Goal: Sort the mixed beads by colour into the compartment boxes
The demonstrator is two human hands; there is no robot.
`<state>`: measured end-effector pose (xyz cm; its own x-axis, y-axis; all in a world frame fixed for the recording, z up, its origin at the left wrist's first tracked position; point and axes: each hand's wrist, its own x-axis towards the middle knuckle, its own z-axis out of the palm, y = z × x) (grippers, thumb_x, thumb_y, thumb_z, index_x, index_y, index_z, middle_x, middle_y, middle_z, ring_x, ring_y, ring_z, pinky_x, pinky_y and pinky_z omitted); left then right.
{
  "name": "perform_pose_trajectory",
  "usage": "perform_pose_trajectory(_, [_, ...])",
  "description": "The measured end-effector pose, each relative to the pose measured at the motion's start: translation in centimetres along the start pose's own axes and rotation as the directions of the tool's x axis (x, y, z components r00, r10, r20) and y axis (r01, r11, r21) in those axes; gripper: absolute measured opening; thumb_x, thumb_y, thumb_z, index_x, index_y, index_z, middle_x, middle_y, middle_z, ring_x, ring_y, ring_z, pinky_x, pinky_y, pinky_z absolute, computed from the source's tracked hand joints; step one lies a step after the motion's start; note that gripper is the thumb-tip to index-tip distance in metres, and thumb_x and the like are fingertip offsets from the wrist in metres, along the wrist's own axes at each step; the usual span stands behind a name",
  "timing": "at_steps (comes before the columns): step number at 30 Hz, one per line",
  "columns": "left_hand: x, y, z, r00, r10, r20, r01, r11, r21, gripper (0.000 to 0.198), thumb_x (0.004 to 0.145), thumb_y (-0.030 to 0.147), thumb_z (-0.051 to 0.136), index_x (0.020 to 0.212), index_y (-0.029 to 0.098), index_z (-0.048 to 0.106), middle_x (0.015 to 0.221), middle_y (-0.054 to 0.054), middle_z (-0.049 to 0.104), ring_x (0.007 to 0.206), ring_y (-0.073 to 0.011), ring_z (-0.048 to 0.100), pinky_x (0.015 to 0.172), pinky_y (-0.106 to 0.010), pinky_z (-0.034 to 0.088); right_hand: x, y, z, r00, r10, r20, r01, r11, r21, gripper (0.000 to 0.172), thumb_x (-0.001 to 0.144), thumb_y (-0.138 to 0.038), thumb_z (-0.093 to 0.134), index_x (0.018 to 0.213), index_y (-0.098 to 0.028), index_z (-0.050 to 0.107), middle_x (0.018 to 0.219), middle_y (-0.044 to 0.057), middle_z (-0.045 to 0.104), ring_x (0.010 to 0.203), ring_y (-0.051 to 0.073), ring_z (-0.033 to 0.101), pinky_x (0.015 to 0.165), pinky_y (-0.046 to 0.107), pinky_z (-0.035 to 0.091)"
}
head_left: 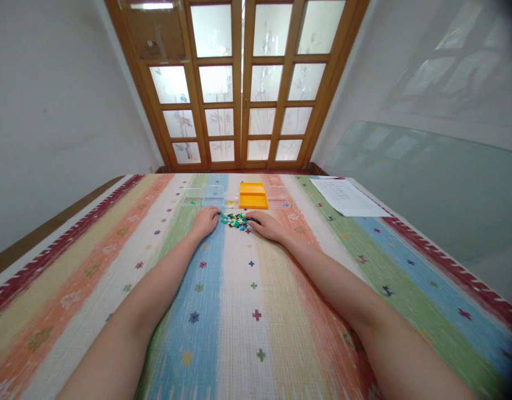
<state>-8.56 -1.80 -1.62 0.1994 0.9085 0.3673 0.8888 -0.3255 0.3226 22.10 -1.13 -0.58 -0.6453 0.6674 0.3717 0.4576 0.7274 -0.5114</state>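
A small heap of tiny coloured beads [235, 220], green, blue and dark, lies on the striped cloth [239, 311]. My left hand [205, 220] rests just left of the heap, fingers curled toward it. On the right side of the heap lies my right hand [266, 224], its fingertips pinched at the edge of the beads. What either hand holds is too small to make out. Behind the heap stands an orange tray [253, 195] within a row of clear plastic compartments [206, 196].
A white printed sheet [348, 196] lies at the far right of the cloth. A glass pane [426, 194] leans on the right wall. Wooden doors with frosted glass [239, 83] stand behind the table. A white wall runs along the left.
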Motion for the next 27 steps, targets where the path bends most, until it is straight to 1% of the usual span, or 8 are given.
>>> perform_pose_trajectory(10, [-0.2, 0.7, -0.6, 1.000, -0.005, -0.005, 0.005, 1.000, -0.004, 0.022, 0.092, 0.026, 0.060, 0.104, 0.021, 0.079, 0.113, -0.009, 0.075, 0.109, -0.0272, 0.066, 0.103, -0.045, 0.051, 0.0, -0.1, -0.1, 1.000, -0.010, 0.001, 0.010, 1.000, -0.007, 0.033, 0.104, -0.033, 0.054, 0.131, -0.024, 0.070, 0.133, 0.009, 0.071, 0.125, 0.025, 0.064, 0.112, 0.045, 0.048])
perform_pose_trajectory(14, [-0.2, 0.9, -0.7, 1.000, -0.007, 0.003, 0.007, 1.000, -0.007, 0.020, 0.092, 0.025, 0.061, 0.099, 0.021, 0.078, 0.110, -0.009, 0.075, 0.107, -0.0265, 0.066, 0.102, -0.044, 0.051, 0.1, -0.1, 0.0, 1.000, -0.024, 0.000, 0.024, 1.000, -0.012, 0.032, 0.105, -0.034, 0.053, 0.130, -0.023, 0.071, 0.132, 0.010, 0.071, 0.124, 0.025, 0.064, 0.111, 0.044, 0.048])
perform_pose_trajectory(17, [-0.2, 0.9, -0.8, 1.000, -0.020, -0.017, 0.020, 1.000, -0.017, 0.019, 0.091, 0.026, 0.060, 0.097, 0.021, 0.077, 0.106, -0.009, 0.076, 0.105, -0.0262, 0.066, 0.099, -0.041, 0.052, 0.1, -0.1, -0.1, 1.000, -0.026, -0.002, 0.026, 1.000, -0.013, 0.032, 0.105, -0.033, 0.054, 0.129, -0.023, 0.071, 0.131, 0.010, 0.071, 0.124, 0.025, 0.064, 0.111, 0.043, 0.048])
perform_pose_trajectory(20, [-0.2, 0.8, -0.9, 0.992, -0.106, -0.068, 0.101, 0.993, -0.066, 0.020, 0.093, 0.027, 0.058, 0.098, 0.021, 0.076, 0.098, -0.008, 0.077, 0.094, -0.0245, 0.068, 0.089, -0.037, 0.052, 0.1, -0.2, -0.1, 1.000, -0.020, -0.001, 0.020, 1.000, -0.022, 0.032, 0.104, -0.033, 0.054, 0.129, -0.023, 0.071, 0.132, 0.010, 0.071, 0.124, 0.025, 0.064, 0.111, 0.043, 0.048])
perform_pose_trajectory(22, [-0.1, 0.5, -1.0, 0.976, -0.184, -0.114, 0.168, 0.977, -0.131, 0.020, 0.093, 0.029, 0.056, 0.099, 0.022, 0.075, 0.091, -0.006, 0.076, 0.086, -0.0227, 0.068, 0.084, -0.035, 0.052, 0.0, -0.3, -0.1, 1.000, -0.020, 0.004, 0.020, 0.999, -0.030, 0.032, 0.104, -0.034, 0.055, 0.129, -0.023, 0.071, 0.133, 0.010, 0.071, 0.125, 0.025, 0.064, 0.112, 0.044, 0.048])
perform_pose_trajectory(24, [0.0, -0.2, -1.2, 0.952, -0.260, -0.164, 0.225, 0.952, -0.207, 0.019, 0.092, 0.028, 0.057, 0.097, 0.022, 0.074, 0.085, -0.004, 0.074, 0.081, -0.0213, 0.068, 0.080, -0.033, 0.051, 0.0, -0.3, -0.1, 1.000, -0.023, 0.010, 0.023, 0.999, -0.033, 0.032, 0.104, -0.034, 0.056, 0.129, -0.023, 0.071, 0.133, 0.010, 0.071, 0.126, 0.025, 0.063, 0.113, 0.044, 0.047])
perform_pose_trajectory(27, [0.1, -1.8, -1.4, 0.897, -0.381, -0.226, 0.291, 0.891, -0.347, 0.016, 0.087, 0.025, 0.058, 0.095, 0.021, 0.072, 0.081, -0.003, 0.073, 0.077, -0.0197, 0.068, 0.076, -0.030, 0.051, 0.0, -0.3, -0.1, 1.000, -0.027, 0.012, 0.028, 0.999, -0.030, 0.031, 0.104, -0.034, 0.056, 0.129, -0.023, 0.071, 0.132, 0.010, 0.071, 0.126, 0.025, 0.063, 0.113, 0.044, 0.047])
